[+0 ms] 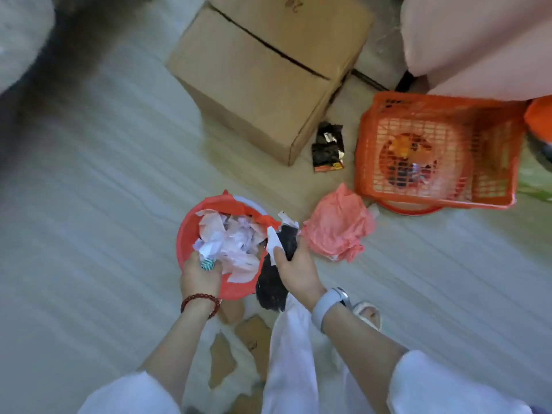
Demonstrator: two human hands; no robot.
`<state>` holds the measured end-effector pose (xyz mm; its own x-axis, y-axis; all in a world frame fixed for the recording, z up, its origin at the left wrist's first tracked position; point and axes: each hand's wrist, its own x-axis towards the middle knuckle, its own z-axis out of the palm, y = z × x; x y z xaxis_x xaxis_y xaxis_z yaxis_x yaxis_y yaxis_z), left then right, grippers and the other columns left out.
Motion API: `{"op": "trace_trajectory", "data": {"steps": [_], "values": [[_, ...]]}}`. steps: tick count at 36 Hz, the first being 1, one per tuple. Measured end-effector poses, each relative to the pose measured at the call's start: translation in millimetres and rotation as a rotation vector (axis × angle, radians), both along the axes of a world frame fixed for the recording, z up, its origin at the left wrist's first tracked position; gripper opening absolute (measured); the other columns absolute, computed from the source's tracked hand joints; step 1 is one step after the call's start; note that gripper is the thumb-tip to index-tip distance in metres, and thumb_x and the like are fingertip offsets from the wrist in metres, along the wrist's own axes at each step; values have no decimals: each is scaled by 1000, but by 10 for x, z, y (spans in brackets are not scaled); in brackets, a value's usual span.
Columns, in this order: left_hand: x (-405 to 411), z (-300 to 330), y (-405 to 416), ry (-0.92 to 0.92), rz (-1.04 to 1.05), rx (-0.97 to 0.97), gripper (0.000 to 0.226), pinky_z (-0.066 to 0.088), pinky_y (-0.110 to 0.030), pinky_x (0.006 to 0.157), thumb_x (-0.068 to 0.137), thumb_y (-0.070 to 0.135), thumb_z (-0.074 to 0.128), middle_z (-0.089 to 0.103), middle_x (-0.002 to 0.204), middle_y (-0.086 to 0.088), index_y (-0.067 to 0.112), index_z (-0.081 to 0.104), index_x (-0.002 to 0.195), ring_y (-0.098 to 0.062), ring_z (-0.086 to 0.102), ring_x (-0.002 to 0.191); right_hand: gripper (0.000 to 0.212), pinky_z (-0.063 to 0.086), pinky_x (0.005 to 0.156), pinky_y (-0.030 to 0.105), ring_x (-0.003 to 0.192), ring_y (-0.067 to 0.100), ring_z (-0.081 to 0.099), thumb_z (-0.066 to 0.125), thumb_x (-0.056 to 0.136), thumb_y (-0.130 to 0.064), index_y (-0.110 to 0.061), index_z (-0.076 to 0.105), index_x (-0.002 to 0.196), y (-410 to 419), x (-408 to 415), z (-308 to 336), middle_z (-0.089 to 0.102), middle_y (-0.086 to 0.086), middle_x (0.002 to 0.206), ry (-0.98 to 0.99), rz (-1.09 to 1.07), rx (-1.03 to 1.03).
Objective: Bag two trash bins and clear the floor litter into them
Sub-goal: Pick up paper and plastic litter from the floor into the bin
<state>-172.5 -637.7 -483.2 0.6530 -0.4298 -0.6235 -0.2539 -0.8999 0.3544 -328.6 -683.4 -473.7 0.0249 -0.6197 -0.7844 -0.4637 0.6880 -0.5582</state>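
Over the red-bagged bin (pixel 185 243), left grip (pixel 198 274) pinches a teal scrap (pixel 207 263); right grip (pixel 294 268) clutches black-and-white litter (pixel 283 243).

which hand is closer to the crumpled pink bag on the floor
Right. The right hand, gripping dark trash and a paper scrap, is just left of the crumpled pink bag. The left hand is farther off, at the near rim of the red-lined bin.

Left hand (pixel 199 276) and right hand (pixel 294 271) seemingly gripping.

Red-bagged bin (pixel 186 243) full w/ paper; orange mesh bin (pixel 436 153) upright nr crumpled red bag (pixel 337 231).
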Motion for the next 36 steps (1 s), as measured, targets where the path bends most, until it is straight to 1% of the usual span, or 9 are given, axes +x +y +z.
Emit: {"op": "trace_trajectory", "data": {"steps": [3,6,11,15,20,24,29,33,36], "values": [[251,-398,-9,73,58,6,33,38,-29,74,82,8,62,57,101,-17,0,52,113,-33,55,95,32,46,86,40,98,33,57,51,89,-23,-5,44,115,-36,506,-421,56,8,97,-15,46,40],[422,-805,24,205,96,-5,49,43,-32,89,77,12,69,56,117,-11,6,49,122,-28,54,107,37,42,82,28,98,26,56,56,88,-19,-7,45,122,-50,843,-808,58,6,105,-12,70,92],[557,-1181,88,265,103,18,91,45,-44,96,49,46,69,49,132,-6,25,40,132,-26,51,117,59,40,98,33,119,27,49,60,81,-8,-10,37,135,-55,1048,-1219,50,10,130,51,169,171],[573,-1108,146,202,71,-28,65,42,-47,97,62,37,58,52,128,-11,17,47,122,-31,48,118,56,44,98,38,115,30,52,51,83,-7,-13,37,137,-118,916,-1211,50,11,129,149,313,101],[423,-872,278,144,3,-12,43,34,-36,100,83,16,57,46,131,-10,13,49,125,-27,39,124,26,36,54,17,69,16,49,41,86,-2,-16,48,106,-196,547,-961,51,-4,80,223,489,59],[129,-659,264,180,-16,-43,34,36,-32,93,82,7,55,46,124,-13,7,54,116,-28,46,114,42,43,91,31,115,28,51,43,92,-8,-11,39,134,-243,75,-702,50,11,129,338,507,141],[-375,-548,49,300,-79,-155,31,46,-35,89,82,1,51,51,117,-10,7,56,112,-26,57,98,47,43,94,33,115,31,51,48,89,-10,-17,41,135,-306,-554,-674,46,16,133,455,424,165],[-810,-808,-88,433,-184,-152,32,43,-35,92,84,3,50,55,117,-9,8,53,116,-25,55,103,54,44,96,50,111,39,52,55,87,-23,-25,36,138,-397,-1014,-963,37,17,137,492,342,190],[-1127,-1142,-154,489,-232,-92,39,42,-37,94,87,9,49,49,126,-8,13,46,126,-27,55,105,69,43,96,46,118,40,45,59,87,-31,-28,22,144,-492,-1319,-1357,25,16,142,503,248,229]]}}
